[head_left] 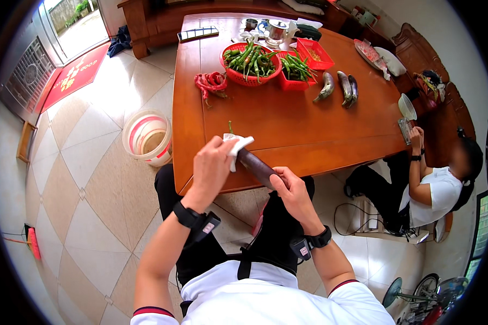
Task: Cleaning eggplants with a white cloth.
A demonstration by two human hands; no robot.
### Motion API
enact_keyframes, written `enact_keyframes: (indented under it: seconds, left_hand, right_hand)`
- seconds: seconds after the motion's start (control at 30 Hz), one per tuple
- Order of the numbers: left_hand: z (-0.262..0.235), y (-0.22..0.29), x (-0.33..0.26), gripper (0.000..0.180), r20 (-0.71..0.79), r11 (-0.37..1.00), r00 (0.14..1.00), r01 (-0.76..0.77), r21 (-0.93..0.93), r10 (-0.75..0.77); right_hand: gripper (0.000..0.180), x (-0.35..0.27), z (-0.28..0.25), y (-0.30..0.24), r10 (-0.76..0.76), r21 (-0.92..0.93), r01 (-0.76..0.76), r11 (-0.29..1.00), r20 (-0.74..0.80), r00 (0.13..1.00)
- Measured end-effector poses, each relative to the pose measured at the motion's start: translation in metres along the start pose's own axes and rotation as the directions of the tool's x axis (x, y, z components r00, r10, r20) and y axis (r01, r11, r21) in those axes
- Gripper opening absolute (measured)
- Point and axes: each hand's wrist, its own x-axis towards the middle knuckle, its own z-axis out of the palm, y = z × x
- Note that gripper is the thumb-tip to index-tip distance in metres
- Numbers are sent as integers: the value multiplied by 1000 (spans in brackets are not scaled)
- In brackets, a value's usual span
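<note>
Both hands are occupied: the right hand (291, 190) grasps the near end of a long dark eggplant (258, 170), thumb on top, while the left hand (213, 161) pinches a white cloth (239, 144) against its far end. The eggplant is held at a slant over the near edge of the wooden table (287, 127). Judging by the cloth, wiping is under way and this piece looks unfinished; how much skin is already clean cannot be told. The cloth hides the far tip, and the right hand's lower fingers are out of sight. Just beyond, a green stalk (230, 127) shows, its lower part covered. Farther across lie a single eggplant (325, 88) and a pair of eggplants (344, 88), untouched; whether these are done is unclear. Beside them stand a small red basket (297, 85) and a round red basket (245, 80), both heaped with green peppers. At the far end, clutter around a metal pot (277, 30) overlaps too much to sort out.
</note>
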Motion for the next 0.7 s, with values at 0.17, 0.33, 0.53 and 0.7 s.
enact_keyframes:
  seconds: [0.17,0.33,0.53,0.7]
  left_hand:
    - [-15,-3,7,38,-15,996,996,90,-1,-90]
    - [0,37,-17,33,30,979,989,-138,-153,144]
    - [-1,5,5,30,54,998,998,18,-61,-15]
    - [-20,-2,7,33,0,996,996,86,-30,-86]
  right_hand:
    - [41,5,-8,4,181,213,-193,958,76,981]
    - [39,4,5,-3,107,191,-115,975,55,993]
    - [39,-3,4,5,119,153,-122,981,28,993]
    - [38,-5,3,15,181,300,-192,935,64,981]
